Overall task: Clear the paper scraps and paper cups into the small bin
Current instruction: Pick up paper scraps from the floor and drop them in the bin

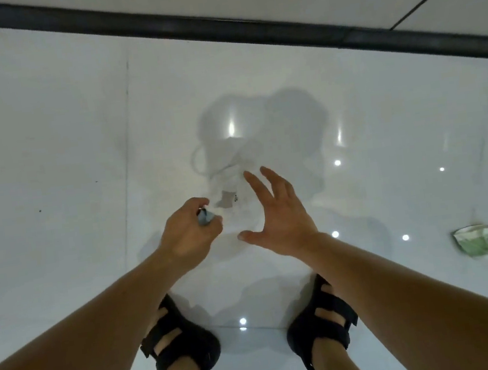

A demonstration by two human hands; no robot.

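paper scrap is clamped in left hand grip, beside white bag | right hand grip is spread, empty | crushed paper cup is seen on floor; judged light, soft, pinchable at rim

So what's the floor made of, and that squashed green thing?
The floor looks like polished white tile: it mirrors lamps as bright dots and shows thin joint lines. The green thing is probably paper, maybe a flattened cup: dull, creased and folded.
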